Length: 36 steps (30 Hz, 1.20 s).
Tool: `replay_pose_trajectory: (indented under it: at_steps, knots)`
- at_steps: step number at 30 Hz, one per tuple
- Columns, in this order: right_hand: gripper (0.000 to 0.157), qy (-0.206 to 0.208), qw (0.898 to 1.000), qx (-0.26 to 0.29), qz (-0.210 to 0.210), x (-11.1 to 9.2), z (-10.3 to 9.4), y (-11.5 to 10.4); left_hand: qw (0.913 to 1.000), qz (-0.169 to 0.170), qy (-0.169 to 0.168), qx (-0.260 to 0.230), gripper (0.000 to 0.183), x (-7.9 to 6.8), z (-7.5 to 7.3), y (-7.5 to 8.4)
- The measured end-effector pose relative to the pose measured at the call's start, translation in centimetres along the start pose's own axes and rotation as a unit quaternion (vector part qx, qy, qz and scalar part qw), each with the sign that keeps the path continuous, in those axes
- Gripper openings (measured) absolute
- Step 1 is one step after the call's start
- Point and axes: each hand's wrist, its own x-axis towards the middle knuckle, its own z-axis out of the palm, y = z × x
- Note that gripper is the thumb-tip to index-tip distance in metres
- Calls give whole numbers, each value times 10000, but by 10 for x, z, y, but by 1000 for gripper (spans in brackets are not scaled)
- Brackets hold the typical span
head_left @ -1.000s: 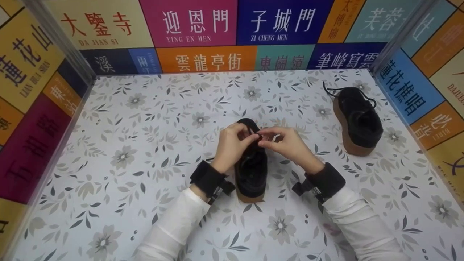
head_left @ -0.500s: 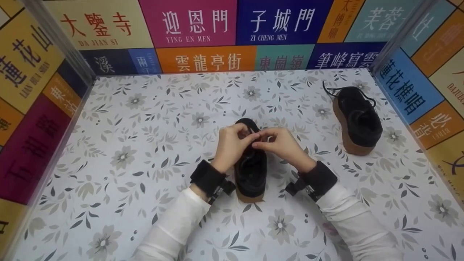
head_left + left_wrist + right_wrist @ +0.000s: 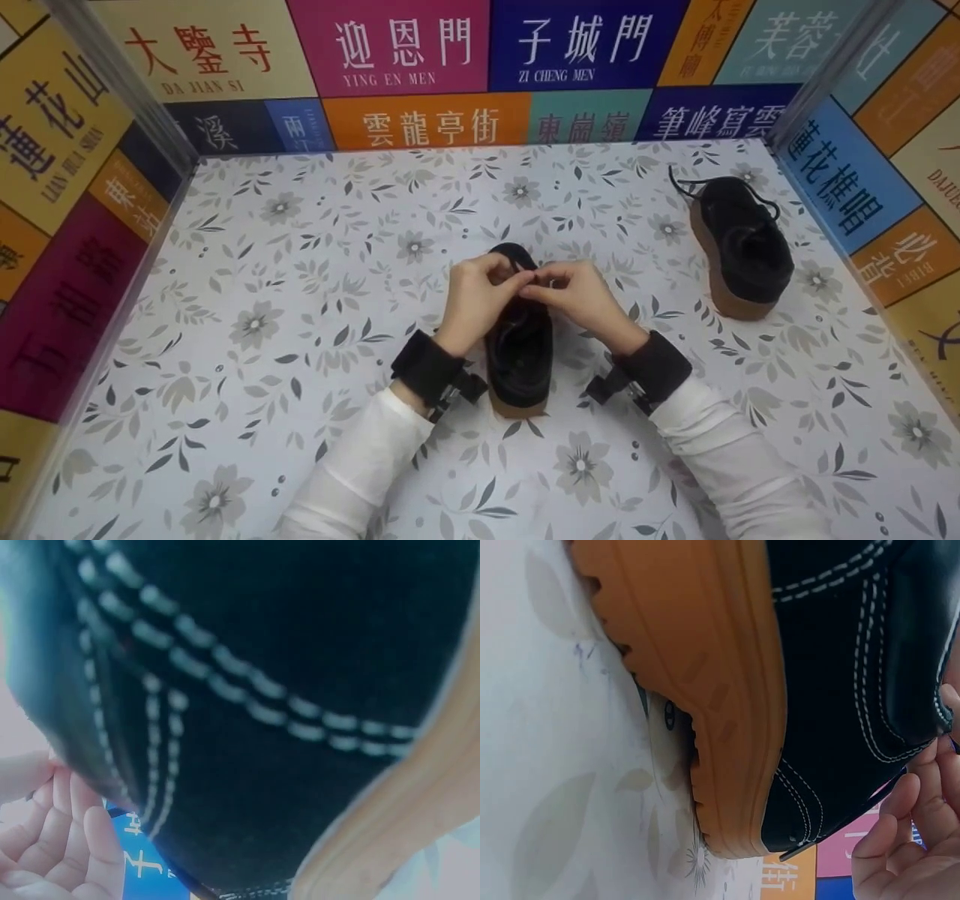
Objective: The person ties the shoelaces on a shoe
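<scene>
One left hand [image 3: 476, 296]: thumb and forefinger pinching, apparently on black lace [image 3: 517, 266]. One black shoe [image 3: 519, 390], tan sole, upright on flowered covering [image 3: 300, 420], toe pointing away from the wearer of the cameras, front part beneath both hands. One right hand [image 3: 585, 296]: thumb and forefinger likewise pinching what seems lace; detail largely hidden. One second black shoe [image 3: 739, 251]: upright, well apart, its lace untouched. Handling, by judgement: firm fingertip grip, even tension both sides, strands untwisted, sole left flat.
</scene>
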Motion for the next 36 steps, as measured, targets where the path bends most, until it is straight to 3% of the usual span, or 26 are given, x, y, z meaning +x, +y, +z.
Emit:
replay_pose_trajectory:
  at_steps: [9, 19, 25, 32, 36]
  knots:
    - [15, 94, 9987, 497, 81, -2, 2, 0, 9959, -488, -29, -761, 13, -1, -4, -4]
    - [21, -68, 9941, 950, 521, -3, -1, 1, 9813, -1052, 267, -1591, 15, -5, -15, -4]
    - [22, -185, 9878, 1360, 737, -3, -1, 2, 9652, -1377, 518, -2161, 13, -8, -27, -4]
    - [10, -221, 9831, 1609, 845, -3, -1, 0, 9480, -1586, 818, -2635, 12, -15, -36, -10]
    - [10, -238, 9824, 1619, 906, -4, -2, 0, 9300, -1905, 975, -2987, 16, -19, -38, -16]
